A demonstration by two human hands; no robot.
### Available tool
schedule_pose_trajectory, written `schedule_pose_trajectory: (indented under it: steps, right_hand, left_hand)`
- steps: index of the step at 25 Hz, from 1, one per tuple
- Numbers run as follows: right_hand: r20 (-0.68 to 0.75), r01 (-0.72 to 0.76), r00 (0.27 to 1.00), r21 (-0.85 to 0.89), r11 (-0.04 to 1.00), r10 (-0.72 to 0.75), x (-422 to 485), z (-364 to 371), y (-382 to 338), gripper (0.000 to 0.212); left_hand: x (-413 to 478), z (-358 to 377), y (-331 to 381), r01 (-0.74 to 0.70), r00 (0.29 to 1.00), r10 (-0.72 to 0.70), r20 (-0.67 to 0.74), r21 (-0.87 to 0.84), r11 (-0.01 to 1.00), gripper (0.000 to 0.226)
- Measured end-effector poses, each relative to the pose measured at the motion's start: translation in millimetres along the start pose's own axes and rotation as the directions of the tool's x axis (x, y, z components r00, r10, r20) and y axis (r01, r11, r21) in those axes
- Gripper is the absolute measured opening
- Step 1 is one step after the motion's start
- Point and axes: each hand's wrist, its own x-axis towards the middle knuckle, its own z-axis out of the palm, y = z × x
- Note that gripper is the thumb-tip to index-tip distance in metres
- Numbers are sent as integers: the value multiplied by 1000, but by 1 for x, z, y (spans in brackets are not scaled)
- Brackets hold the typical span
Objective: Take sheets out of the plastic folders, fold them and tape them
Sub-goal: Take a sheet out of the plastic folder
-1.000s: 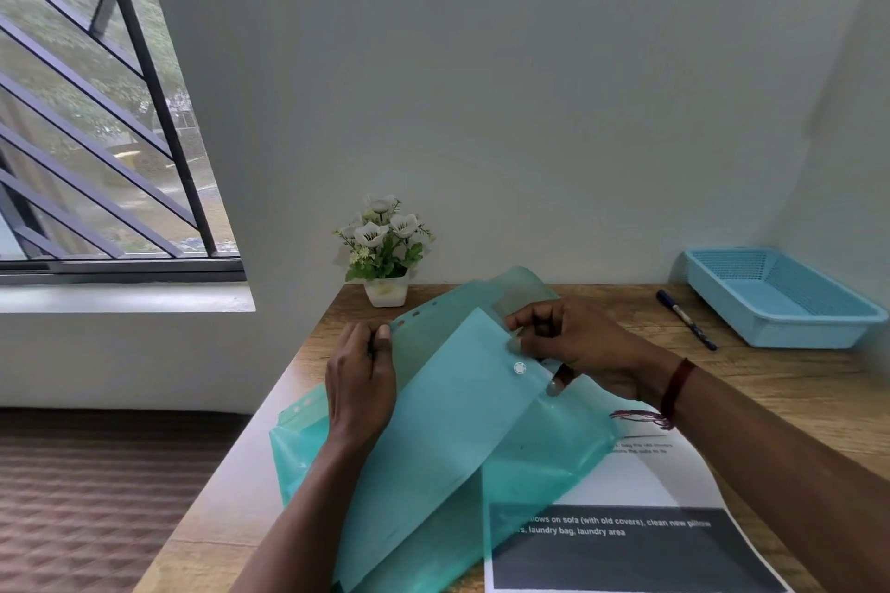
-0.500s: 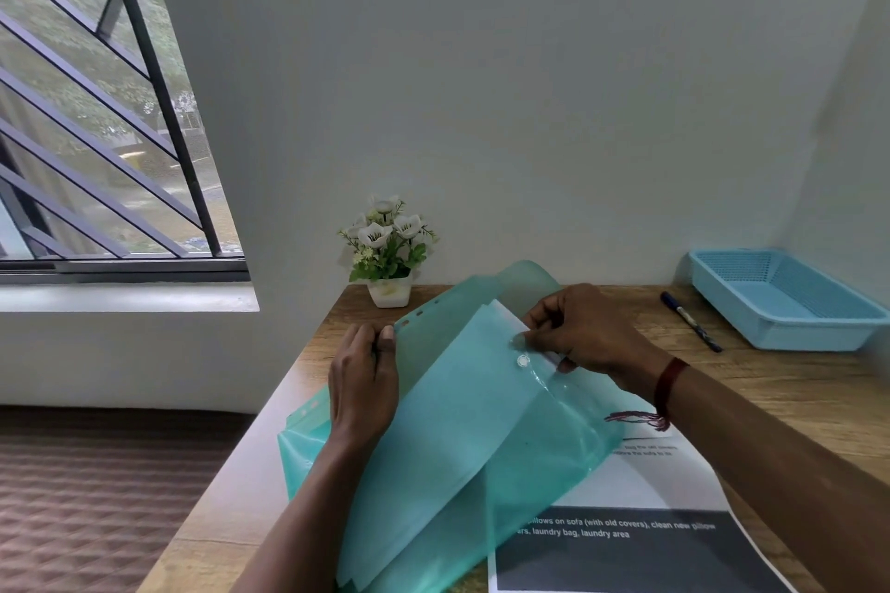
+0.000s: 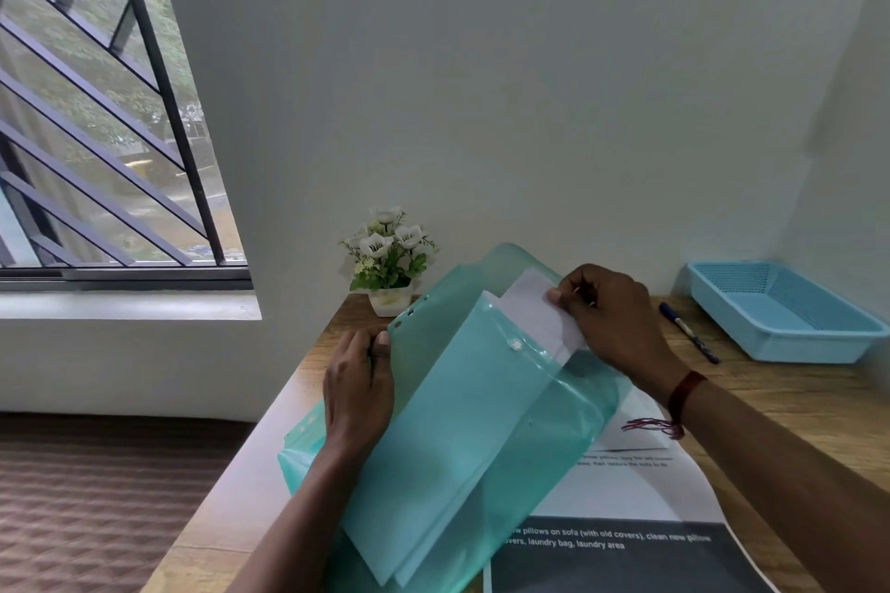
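We see only the top corner of the white sheet (image 3: 532,318) above the green plastic folder (image 3: 481,424); the right hand (image 3: 616,327) covers the edge it pinches. The printed page (image 3: 626,496) at the near edge of the table (image 3: 794,390) is cut by the picture's bottom and lies partly under the folder, its small lines too fine to read. A second green folder (image 3: 301,453) shows only a corner at the table's left edge.

Left hand (image 3: 359,392) pinching folder (image 3: 481,429) edge, right hand (image 3: 614,323) pinching sheet (image 3: 532,311)

folder (image 3: 481,424) teal | sheet (image 3: 534,313) white | tray (image 3: 790,332) light blue | pen (image 3: 688,337) dark blue
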Motion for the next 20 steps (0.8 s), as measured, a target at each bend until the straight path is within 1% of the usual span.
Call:
schedule_pose_trajectory:
  steps: [2, 4, 7, 9, 13, 17, 20]
  right_hand:
    - [-124, 62, 990, 17, 998, -59, 1, -5, 2, 13]
    - [-218, 96, 973, 70, 993, -79, 1, -11, 4, 9]
    - [-313, 155, 944, 130, 979, -108, 5, -20, 5, 9]
    - [-359, 180, 925, 130, 975, -123, 9, -25, 2, 10]
    - [-486, 208, 865, 114, 971, -129, 19, -46, -3, 13]
    - [-577, 201, 812, 135, 970, -88, 29, -71, -4, 21]
    - [-645, 200, 761, 132, 971, -69, 29, -85, 0, 24]
  left_hand:
    - [0, 0, 4, -16, 1000, 16, -5, 2, 1000, 31]
    - [0, -1, 8, -34, 999, 35, -9, 12, 999, 31]
    - [0, -6, 11, -72, 997, 72, -4, 29, 997, 31]
    - [0, -10, 11, -73, 997, 73, -6, 35, 997, 31]
    - [2, -20, 11, -48, 998, 50, -40, 53, 997, 27]
    - [6, -31, 10, 33, 996, -30, -79, 36, 999, 20]
    - [6, -39, 8, 79, 994, -76, -80, 30, 996, 20]
